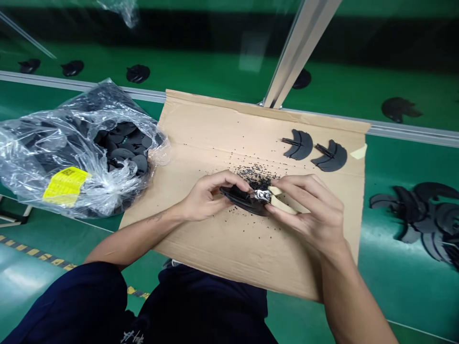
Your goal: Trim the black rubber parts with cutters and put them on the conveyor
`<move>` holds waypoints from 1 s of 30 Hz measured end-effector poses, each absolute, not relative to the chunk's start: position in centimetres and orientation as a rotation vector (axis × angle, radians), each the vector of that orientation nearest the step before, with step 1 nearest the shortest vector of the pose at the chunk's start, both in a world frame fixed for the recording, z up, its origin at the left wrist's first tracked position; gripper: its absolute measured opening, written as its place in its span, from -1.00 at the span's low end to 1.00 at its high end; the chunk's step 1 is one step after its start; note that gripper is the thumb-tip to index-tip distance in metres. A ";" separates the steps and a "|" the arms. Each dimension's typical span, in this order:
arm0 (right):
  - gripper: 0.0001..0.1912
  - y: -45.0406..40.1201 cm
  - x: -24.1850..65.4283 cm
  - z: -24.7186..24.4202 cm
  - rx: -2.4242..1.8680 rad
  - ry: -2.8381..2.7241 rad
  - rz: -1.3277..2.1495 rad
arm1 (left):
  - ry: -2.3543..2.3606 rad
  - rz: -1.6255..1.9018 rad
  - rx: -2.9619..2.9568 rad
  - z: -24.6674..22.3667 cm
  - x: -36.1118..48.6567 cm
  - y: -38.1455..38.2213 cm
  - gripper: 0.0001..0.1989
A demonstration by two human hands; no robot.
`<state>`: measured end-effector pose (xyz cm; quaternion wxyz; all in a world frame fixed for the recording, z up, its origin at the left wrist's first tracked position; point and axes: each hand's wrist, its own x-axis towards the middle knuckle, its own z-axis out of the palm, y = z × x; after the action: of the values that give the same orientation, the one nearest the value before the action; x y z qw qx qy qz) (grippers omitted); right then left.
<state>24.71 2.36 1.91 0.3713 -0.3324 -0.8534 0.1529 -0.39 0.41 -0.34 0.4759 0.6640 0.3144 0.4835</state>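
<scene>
My left hand (211, 193) grips the left end of a dark, curved plastic part (245, 201), holding it tilted above the cardboard sheet (201, 248). In my right hand (311, 205) is a pair of nippers (263, 195) with pale cream handles; its metal jaws meet the upper side of the part. Whether the jaws are fully closed is too small to tell. Many tiny black clippings (256, 174) lie heaped and scattered on the cardboard just behind and around the part.
Two similar black parts (300, 145) lie at the cardboard's back right. A clear plastic bag (82, 148) full of black discs stands at left, with a yellow label (67, 185). More black parts (426, 215) are piled at right. A metal-framed glass panel (304, 43) rises behind.
</scene>
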 end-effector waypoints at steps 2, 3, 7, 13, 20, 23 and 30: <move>-0.51 2.4 24.8 1.9 -0.844 -2.190 0.388 | 0.758 1.186 1.600 -0.4 -0.4 0.4 -0.83; -0.51 2.4 24.8 1.9 -0.836 -2.193 0.381 | 0.750 1.189 1.587 -0.4 -0.3 0.3 -0.83; -0.51 2.4 24.9 1.8 -0.811 -2.224 0.314 | 0.717 1.205 1.549 -0.4 -0.3 0.3 -0.81; -0.53 2.2 25.3 1.9 -0.824 -2.300 0.213 | 0.681 1.178 1.543 -0.4 -0.4 0.4 -0.86; -0.62 2.1 25.2 2.5 -0.797 -2.376 0.097 | 0.649 1.149 1.562 -0.5 -0.4 0.4 -0.83; -0.64 2.1 25.1 2.6 -0.796 -2.364 0.059 | 0.632 1.152 1.544 -0.5 -0.4 0.4 -0.82; -0.65 2.1 24.8 2.3 -0.782 -2.332 -0.063 | 0.654 1.126 1.533 -0.4 -0.5 0.4 -0.79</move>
<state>24.80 2.07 2.34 0.3339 -0.2997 -0.8934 -0.0242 -0.50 0.35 -0.37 0.5353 0.6438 0.2747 0.4728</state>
